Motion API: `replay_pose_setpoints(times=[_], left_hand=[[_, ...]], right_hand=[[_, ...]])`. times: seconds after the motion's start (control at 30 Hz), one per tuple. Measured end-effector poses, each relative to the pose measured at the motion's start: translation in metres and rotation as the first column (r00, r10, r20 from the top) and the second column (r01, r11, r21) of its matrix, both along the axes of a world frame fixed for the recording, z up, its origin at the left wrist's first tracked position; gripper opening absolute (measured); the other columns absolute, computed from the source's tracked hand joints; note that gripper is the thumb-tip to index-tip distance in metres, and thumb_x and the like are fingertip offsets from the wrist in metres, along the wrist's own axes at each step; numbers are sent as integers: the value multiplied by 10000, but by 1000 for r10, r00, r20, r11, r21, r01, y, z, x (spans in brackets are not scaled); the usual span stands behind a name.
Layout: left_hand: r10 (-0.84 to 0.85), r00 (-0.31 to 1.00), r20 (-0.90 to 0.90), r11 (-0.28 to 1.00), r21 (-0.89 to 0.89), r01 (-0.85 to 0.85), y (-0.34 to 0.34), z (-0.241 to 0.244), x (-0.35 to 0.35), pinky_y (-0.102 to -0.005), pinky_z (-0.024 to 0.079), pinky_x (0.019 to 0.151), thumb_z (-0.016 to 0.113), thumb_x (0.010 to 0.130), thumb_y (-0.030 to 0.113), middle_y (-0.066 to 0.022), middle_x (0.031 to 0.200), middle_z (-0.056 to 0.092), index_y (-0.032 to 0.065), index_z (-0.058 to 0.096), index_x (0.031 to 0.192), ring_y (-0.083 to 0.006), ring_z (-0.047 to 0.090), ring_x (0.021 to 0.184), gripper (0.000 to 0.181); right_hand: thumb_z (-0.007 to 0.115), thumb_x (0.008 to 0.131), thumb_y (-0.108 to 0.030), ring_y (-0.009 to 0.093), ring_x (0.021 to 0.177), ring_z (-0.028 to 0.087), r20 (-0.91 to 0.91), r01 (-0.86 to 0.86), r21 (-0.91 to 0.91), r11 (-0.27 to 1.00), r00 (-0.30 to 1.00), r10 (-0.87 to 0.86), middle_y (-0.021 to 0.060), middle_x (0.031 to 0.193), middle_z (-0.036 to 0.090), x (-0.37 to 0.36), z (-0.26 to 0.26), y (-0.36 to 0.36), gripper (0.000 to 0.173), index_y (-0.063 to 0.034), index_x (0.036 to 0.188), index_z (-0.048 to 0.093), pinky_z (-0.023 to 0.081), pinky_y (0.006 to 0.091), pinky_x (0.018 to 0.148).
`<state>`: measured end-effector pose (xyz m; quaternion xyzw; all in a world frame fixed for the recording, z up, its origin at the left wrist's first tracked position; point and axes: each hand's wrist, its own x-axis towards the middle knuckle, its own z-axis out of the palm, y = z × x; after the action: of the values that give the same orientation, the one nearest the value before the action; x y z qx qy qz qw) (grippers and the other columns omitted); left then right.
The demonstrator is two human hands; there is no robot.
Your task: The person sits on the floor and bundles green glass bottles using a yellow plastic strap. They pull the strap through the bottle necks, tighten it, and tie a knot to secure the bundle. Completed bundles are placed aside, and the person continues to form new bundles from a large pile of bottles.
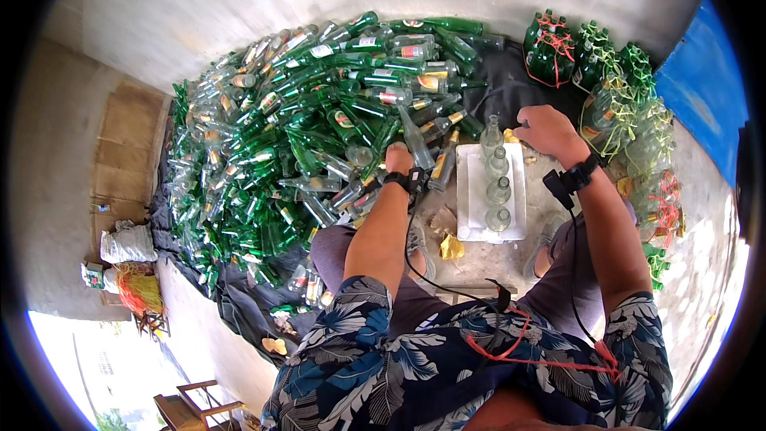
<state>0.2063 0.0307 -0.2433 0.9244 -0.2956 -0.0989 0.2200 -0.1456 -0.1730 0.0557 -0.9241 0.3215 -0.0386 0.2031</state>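
My left hand (pixel 399 158) reaches into the edge of a large heap of glass bottles (pixel 299 108). A clear glass bottle (pixel 416 139) lies right beside it; the fingers are hidden, so I cannot tell whether they grip anything. My right hand (pixel 547 130) hovers loosely curled, thumb apart from the fingers, with nothing visible in it. It is to the right of a white foam slab (pixel 462 215). Several clear bottles stand upright in a row on that slab, the nearest one a clear bottle (pixel 498 219).
Bundles of green bottles (pixel 549 51) and clear bottles (pixel 649 137), tied with plastic twine, line the right side. A black sheet (pixel 502 81) lies under the heap. A yellow crumpled scrap (pixel 452 247) is on the concrete floor. Red and yellow twine (pixel 139 290) hangs at left.
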Motion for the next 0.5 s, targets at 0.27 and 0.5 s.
replay_pose_setpoints(times=[0.27,0.5], left_hand=[[-247,965,90,920,333,205,-18,57,29,-480,587,877,562,967,180,-211,1187,733,23,768,1058,-408,714,1058,274],[-821,375,431,568,688,452,17,168,63,-456,576,797,634,885,199,-182,1021,722,74,770,950,-328,716,972,196]], right_hand=[[731,851,-338,410,964,683,88,48,-2,999,995,-48,183,974,726,-24,-3,-7,287,-62,929,720,547,509,832],[730,868,-323,406,941,686,190,-5,-15,1000,982,8,182,952,726,-13,2,4,287,-50,954,723,545,499,813]])
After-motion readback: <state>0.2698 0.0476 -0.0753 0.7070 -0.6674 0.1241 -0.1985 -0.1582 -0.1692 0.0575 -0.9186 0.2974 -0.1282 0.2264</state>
